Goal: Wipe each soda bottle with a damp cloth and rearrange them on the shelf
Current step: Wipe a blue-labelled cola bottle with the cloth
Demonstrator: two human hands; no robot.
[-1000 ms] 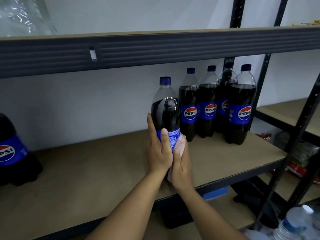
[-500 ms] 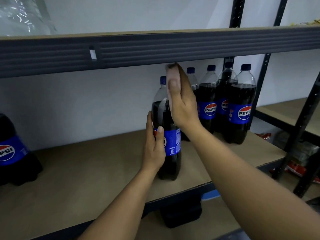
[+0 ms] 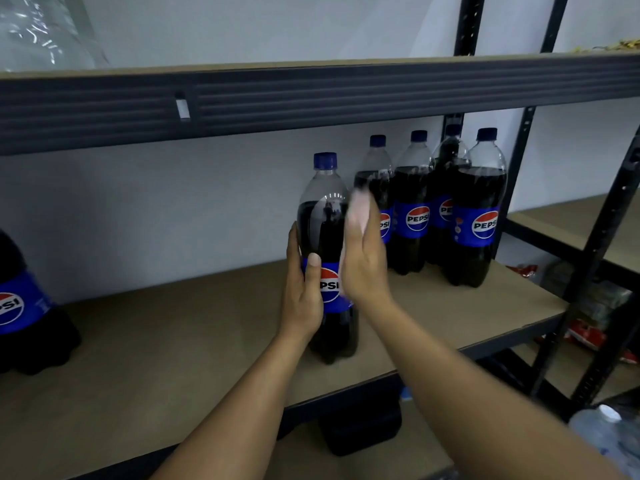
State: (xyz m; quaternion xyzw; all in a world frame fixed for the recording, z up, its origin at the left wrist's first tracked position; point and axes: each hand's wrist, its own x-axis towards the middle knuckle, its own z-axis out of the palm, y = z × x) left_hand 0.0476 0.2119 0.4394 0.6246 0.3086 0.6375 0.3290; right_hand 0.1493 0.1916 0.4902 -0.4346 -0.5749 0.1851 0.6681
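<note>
A Pepsi bottle (image 3: 323, 220) with a blue cap and blue label stands upright on the brown shelf board (image 3: 173, 341), near its front middle. My left hand (image 3: 303, 289) grips it round the label, thumb across the front. My right hand (image 3: 363, 261) presses a pale pink cloth (image 3: 358, 211) flat against the bottle's right side with straight fingers; hand and cloth are blurred. Several more Pepsi bottles (image 3: 479, 206) stand grouped at the back right of the same shelf. One further Pepsi bottle (image 3: 24, 306) stands at the far left edge, partly cut off.
The dark upper shelf beam (image 3: 311, 95) runs just above the bottle caps. Black uprights (image 3: 609, 244) frame the right side, with a second shelf unit beyond. Clear plastic lies on the upper shelf at left (image 3: 38, 29). A water bottle (image 3: 609, 438) shows at the lower right.
My right hand with the cloth went from the bottle's base up to its cap, then came down to the shoulder and right side. The bottle's label has turned to face me.
</note>
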